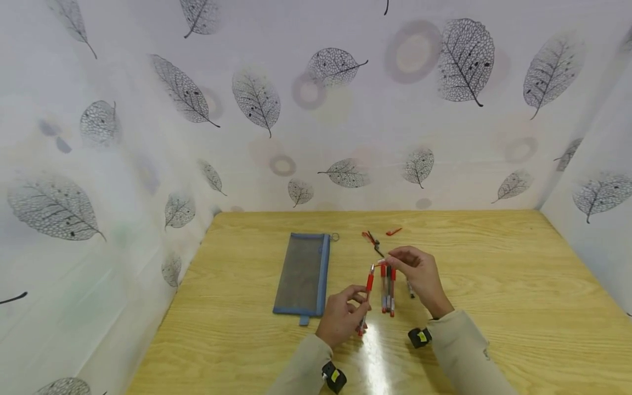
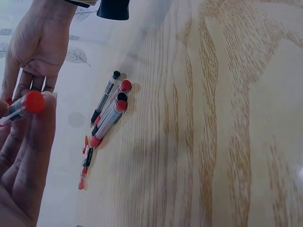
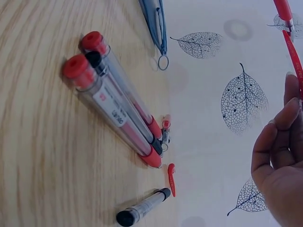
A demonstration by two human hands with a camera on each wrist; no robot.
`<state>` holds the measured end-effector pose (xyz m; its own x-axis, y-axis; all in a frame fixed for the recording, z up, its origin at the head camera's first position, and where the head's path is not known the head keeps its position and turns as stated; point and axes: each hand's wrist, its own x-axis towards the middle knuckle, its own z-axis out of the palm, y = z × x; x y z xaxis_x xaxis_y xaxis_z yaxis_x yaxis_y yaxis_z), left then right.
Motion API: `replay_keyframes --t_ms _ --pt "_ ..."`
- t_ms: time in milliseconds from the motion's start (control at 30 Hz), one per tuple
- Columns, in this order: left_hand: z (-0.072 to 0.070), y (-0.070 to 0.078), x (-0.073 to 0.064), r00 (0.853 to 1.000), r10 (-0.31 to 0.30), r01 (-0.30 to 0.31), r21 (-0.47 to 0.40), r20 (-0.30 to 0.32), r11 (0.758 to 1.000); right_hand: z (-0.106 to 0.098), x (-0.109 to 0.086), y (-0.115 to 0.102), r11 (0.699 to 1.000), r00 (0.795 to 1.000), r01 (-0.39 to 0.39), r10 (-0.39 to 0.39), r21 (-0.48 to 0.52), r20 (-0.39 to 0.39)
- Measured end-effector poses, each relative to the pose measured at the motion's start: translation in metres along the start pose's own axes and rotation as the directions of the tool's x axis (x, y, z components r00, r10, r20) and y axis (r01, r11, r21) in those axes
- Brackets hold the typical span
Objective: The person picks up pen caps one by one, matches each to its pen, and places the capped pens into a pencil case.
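My left hand (image 1: 340,315) grips an uncapped red gel pen (image 1: 370,283) by its barrel, tip pointing up. The pen's red end plug (image 2: 34,101) faces the camera in the left wrist view. Opposite it, my right hand (image 1: 416,276) pinches a red pen cap (image 3: 294,59) between thumb and fingertips, close to the pen's metal tip. Below, red and black gel pens (image 1: 388,291) lie side by side on the table without caps. A black pen (image 3: 144,207) lies apart, partly hidden behind my right hand in the head view.
A grey mesh pencil pouch (image 1: 301,274) with blue edges and a key ring lies flat to the left. Loose red and black caps (image 1: 373,241) are scattered beyond the pens, with one red cap (image 1: 393,231) off to their right. Leaf-patterned walls border the wooden table (image 1: 518,285).
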<state>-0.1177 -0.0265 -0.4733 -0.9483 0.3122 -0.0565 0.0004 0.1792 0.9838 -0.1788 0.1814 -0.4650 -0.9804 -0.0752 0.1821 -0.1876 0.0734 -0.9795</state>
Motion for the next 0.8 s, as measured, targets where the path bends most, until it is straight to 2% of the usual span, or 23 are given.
replay_keyframes --t_ms 233,533,800 --pt "0.000 0.000 0.000 1.000 0.011 -0.011 0.015 0.000 1.000 -0.002 0.003 -0.002 1.000 1.000 0.019 -0.019 -0.001 0.024" --pt "-0.001 -0.002 0.000 0.998 0.046 -0.044 0.059 -0.036 0.997 -0.010 0.005 -0.008 0.995 0.998 0.032 -0.026 -0.091 0.062" --pt "-0.002 -0.003 -0.001 0.996 0.080 -0.076 0.103 -0.030 0.992 -0.005 0.010 -0.013 0.994 0.996 0.044 -0.036 -0.101 0.080"
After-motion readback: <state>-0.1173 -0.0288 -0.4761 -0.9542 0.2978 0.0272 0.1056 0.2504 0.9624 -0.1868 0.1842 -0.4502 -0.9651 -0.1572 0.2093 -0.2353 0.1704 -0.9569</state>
